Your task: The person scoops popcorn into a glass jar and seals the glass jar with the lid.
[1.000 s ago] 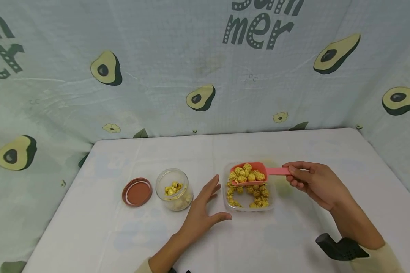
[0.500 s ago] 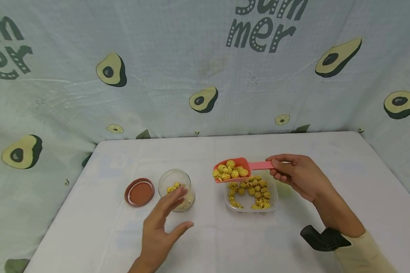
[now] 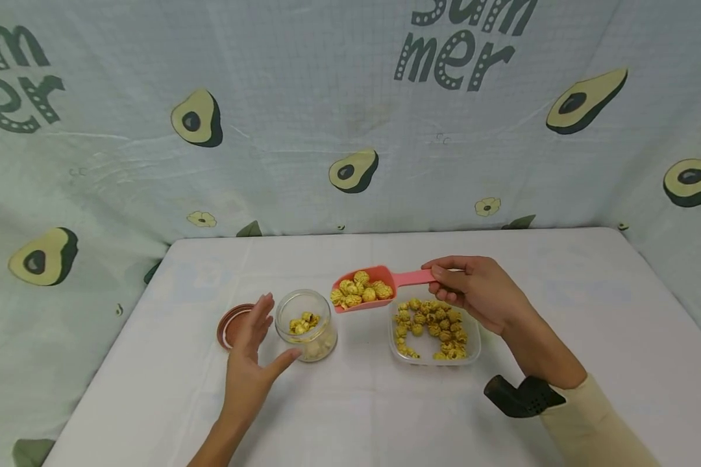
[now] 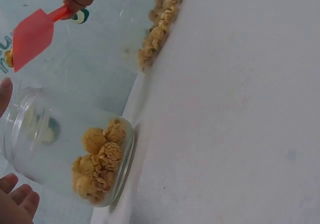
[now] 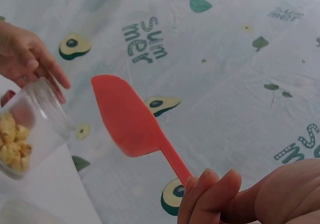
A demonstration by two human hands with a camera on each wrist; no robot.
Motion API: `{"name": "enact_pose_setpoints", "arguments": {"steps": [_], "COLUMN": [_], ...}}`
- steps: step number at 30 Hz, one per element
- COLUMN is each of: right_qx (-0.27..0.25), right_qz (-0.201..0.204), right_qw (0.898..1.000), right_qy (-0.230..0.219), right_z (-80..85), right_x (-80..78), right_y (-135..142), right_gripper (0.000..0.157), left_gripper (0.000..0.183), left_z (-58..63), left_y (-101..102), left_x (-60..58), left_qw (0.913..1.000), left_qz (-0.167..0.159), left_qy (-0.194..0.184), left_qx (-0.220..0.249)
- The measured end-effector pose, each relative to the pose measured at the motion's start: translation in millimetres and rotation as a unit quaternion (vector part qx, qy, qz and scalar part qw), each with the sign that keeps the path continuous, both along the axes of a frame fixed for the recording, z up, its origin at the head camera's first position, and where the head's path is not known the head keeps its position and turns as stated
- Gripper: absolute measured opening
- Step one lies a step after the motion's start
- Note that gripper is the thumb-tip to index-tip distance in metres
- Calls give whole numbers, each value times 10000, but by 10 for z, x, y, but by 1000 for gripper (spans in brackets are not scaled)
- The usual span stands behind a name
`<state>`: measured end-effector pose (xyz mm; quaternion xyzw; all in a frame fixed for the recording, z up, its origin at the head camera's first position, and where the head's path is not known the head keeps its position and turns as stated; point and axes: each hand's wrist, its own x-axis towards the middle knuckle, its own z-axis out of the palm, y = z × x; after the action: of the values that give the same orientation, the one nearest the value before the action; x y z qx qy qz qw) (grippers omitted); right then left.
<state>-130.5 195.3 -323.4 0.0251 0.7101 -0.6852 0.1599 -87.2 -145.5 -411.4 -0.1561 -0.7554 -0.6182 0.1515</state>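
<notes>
Far left: pale cloth [image 3: 117, 188] printed with avocados, running on behind the tabletop [image 3: 350, 415] to the far right; we read "summer" in dotted letters on it. Tabletop itself white.

Next, a reddish-brown lid [image 3: 226, 329], lying flat, partly hidden from us by the fingers of the left hand [image 3: 248, 371]. That hand's grip is apart: fingers raised and nearly straight, thumb stretched out toward the jar [image 3: 329, 334]. Whether the thumb touches the glass we cannot tell.

Jar upright on the tabletop, uncovered, clear. We note yellow popcorn [image 3: 305, 322] inside; from the left wrist it shows heaped at the bottom, the upper part bare glass.

Just right of the jar, a pink scoop [image 3: 390, 280] in the air, loaded with round yellow popcorn. Its front edge points left, near the jar's mouth; the handle runs right. From the right wrist we see mostly the scoop's underside.

Right of that, on the tabletop, a clear shallow container [image 3: 425, 344], popcorn along its back and sides, a bare patch in the middle.

Rightmost, the right hand [image 3: 473, 285], grip clamped on the end of the scoop's handle, thumb against fingers. Behind it we log a black wrist device [image 3: 522, 397] and a cream sleeve [image 3: 584, 415].
</notes>
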Motion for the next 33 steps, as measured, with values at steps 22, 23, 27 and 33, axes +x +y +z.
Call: {"name": "enact_pose_setpoints", "arguments": {"steps": [22, 23, 27, 33], "right_qx": [579, 637, 809, 997], "right_qz": [148, 152, 145, 212], "right_qw": [9982, 9978, 9966, 9948], "right_qy": [-45, -58, -88, 26], "right_z": [54, 57, 92, 166], "right_x": [-255, -265, -301, -335], "right_y": [-404, -415, -459, -518], "right_gripper": [28, 28, 26, 25], "left_gripper": [80, 79, 79, 80], "left_z": [-162, -143, -12, -35], "left_y": [32, 40, 84, 73], "left_x": [-74, -68, -26, -24], "left_qw": [9963, 9958, 9946, 9938], "left_qz": [243, 260, 321, 384], "left_qy": [-789, -825, -900, -949], "left_qx": [-253, -284, -394, -445]}}
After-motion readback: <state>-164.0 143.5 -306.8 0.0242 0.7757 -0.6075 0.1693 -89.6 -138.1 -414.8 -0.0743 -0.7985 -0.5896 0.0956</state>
